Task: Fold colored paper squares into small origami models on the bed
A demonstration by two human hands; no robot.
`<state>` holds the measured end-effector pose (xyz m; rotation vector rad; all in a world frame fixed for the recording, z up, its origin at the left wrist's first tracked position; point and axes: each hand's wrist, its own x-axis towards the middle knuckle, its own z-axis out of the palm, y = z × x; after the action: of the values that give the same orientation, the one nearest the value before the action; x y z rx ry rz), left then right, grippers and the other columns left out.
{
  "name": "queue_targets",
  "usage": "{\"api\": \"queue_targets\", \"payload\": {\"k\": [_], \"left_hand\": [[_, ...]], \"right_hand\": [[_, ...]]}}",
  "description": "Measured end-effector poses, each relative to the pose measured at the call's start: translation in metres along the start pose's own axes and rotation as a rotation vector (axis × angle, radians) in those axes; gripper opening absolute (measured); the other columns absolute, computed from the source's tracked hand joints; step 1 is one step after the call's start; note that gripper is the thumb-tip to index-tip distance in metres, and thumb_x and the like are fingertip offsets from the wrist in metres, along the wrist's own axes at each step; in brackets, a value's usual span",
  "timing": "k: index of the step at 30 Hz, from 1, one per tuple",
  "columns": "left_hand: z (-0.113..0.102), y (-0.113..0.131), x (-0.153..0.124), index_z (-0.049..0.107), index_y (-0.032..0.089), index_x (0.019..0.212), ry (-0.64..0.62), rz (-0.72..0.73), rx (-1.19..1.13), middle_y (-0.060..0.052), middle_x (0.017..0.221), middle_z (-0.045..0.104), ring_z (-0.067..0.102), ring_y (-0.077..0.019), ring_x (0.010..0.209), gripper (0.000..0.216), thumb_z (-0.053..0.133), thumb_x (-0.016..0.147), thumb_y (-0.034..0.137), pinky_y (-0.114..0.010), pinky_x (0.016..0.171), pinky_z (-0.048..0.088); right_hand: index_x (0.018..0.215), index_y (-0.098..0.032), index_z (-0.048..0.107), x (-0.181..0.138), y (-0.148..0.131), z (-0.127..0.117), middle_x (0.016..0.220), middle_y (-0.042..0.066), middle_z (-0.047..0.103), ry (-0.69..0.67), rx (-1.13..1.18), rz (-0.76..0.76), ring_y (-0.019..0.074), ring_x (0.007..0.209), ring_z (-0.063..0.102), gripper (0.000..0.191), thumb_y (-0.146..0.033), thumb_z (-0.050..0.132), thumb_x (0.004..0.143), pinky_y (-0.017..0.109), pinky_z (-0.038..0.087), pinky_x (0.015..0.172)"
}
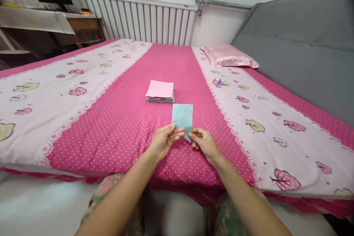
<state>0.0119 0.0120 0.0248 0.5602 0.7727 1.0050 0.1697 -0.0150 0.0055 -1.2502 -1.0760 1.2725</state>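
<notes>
A light blue paper square (pixel 182 116) lies on the pink dotted strip of the bedspread (pixel 124 125), its near end folded to a point. My left hand (pixel 165 141) pinches that near edge from the left with thumb and fingers closed on it. My right hand (pixel 204 142) pinches the same pointed end from the right. Just beyond the blue sheet sits a stack of coloured paper squares (pixel 160 91) with a pink sheet on top.
A few small folded paper shapes (pixel 220 82) rest on the white strip to the right. A pink satin pillow (pixel 228 55) lies at the far right by the grey headboard (pixel 298 51). A white radiator (pixel 143 20) lines the far wall.
</notes>
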Motion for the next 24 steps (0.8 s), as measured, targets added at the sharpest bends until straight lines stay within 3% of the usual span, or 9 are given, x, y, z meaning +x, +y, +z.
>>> {"api": "queue_targets", "payload": {"k": [6, 11, 16, 19, 22, 24], "left_hand": [[0.0003, -0.0053, -0.0006, 0.064, 0.006, 0.075, -0.051, 0.032, 0.132, -0.012, 0.074, 0.07, 0.067, -0.0129, 0.06, 0.014, 0.057, 0.08, 0.017, -0.013, 0.055, 0.053], [0.0036, -0.0037, -0.0027, 0.065, 0.007, 0.079, -0.105, 0.028, 0.118, -0.015, 0.084, 0.07, 0.068, -0.0156, 0.072, 0.021, 0.051, 0.084, 0.021, -0.017, 0.063, 0.054], [0.006, 0.0011, -0.0065, 0.066, 0.007, 0.085, -0.136, -0.064, 0.059, -0.016, 0.095, 0.068, 0.066, -0.0169, 0.083, 0.03, 0.047, 0.087, 0.029, -0.013, 0.061, 0.053], [0.004, 0.0006, -0.0066, 0.068, 0.009, 0.089, -0.123, -0.018, 0.136, -0.012, 0.093, 0.069, 0.066, -0.0129, 0.077, 0.02, 0.058, 0.08, 0.024, -0.011, 0.059, 0.051], [0.0009, 0.0, -0.0051, 0.069, 0.011, 0.09, -0.074, 0.103, 0.227, -0.009, 0.09, 0.069, 0.064, -0.0096, 0.071, 0.02, 0.065, 0.073, 0.021, -0.012, 0.061, 0.049], [-0.0004, 0.0006, -0.0044, 0.069, 0.013, 0.091, -0.048, 0.148, 0.271, -0.008, 0.089, 0.069, 0.063, -0.0098, 0.072, 0.022, 0.068, 0.07, 0.022, -0.014, 0.062, 0.049]], "right_hand": [[0.08, -0.015, 0.064, -0.0004, -0.001, -0.002, 0.051, -0.004, 0.058, 0.02, 0.019, -0.041, 0.0059, 0.038, 0.047, 0.027, -0.039, 0.067, 0.066, 0.017, 0.034, 0.036], [0.077, -0.018, 0.066, 0.0022, 0.0012, -0.0035, 0.072, 0.003, 0.067, 0.047, 0.072, -0.063, 0.0137, 0.064, 0.062, 0.023, -0.037, 0.068, 0.065, 0.019, 0.043, 0.045], [0.085, -0.02, 0.066, 0.0039, 0.0018, -0.0027, 0.086, 0.003, 0.068, 0.028, 0.077, -0.179, 0.0159, 0.079, 0.063, 0.02, -0.034, 0.065, 0.07, 0.028, 0.048, 0.072], [0.106, -0.023, 0.059, 0.0035, 0.0004, -0.0032, 0.11, 0.006, 0.062, 0.048, 0.041, -0.287, 0.0176, 0.087, 0.061, 0.039, -0.03, 0.067, 0.068, 0.031, 0.048, 0.077], [0.128, -0.027, 0.039, 0.0016, -0.0023, -0.0054, 0.133, 0.011, 0.042, 0.099, -0.101, -0.456, 0.0202, 0.097, 0.057, 0.071, -0.025, 0.07, 0.064, 0.032, 0.05, 0.074], [0.131, -0.029, 0.035, -0.0002, -0.0049, -0.0074, 0.137, 0.01, 0.035, 0.13, -0.264, -0.564, 0.022, 0.108, 0.05, 0.075, -0.021, 0.069, 0.064, 0.035, 0.048, 0.081]]}}
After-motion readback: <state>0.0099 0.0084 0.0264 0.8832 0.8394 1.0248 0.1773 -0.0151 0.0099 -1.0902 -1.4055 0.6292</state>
